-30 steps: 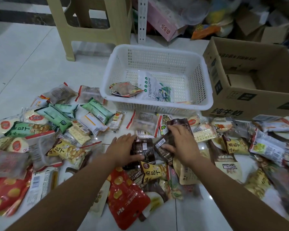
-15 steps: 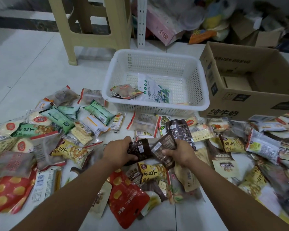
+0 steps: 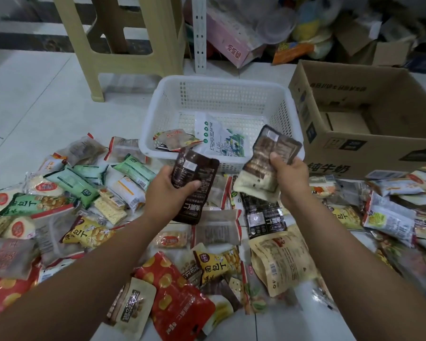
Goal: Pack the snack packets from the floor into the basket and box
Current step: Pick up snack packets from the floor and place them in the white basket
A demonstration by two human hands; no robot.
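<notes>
left hand [image 3: 169,190]: gripping a dark brown packet [image 3: 194,183], thumb lying across its front and fingers curling behind it; holding it above the pile, just in front of the white basket [image 3: 221,81].
right hand [image 3: 289,178]: pinching a fanned bunch under the thumb, with a second dark brown packet [image 3: 277,143] on top and a cream packet [image 3: 256,184] hanging below; hovering at the basket's near right corner, near the cardboard box [image 3: 354,153].
basket: sitting mostly bare, mesh bottom showing; holding only a white-and-green packet [image 3: 219,139] and a reddish packet [image 3: 175,139], with maybe one more hiding under that.
box: standing open just right of the basket; only bare inner flaps are showing, and no packets are visible from this angle.
tiled floor [image 3: 35,107]: carrying nearly the whole lot, with green packets [image 3: 69,185] lying left, a red packet [image 3: 180,299] and a yellow packet [image 3: 217,264] near the arms, a beige pouch [image 3: 280,262] and more trailing off right.
progress: judging this as early going; a couple are packed, three are in hand, and the bulk is waiting.
remaining: dropping the held ones in, then clearing the pile on both sides; the box is looking unused so far.
</notes>
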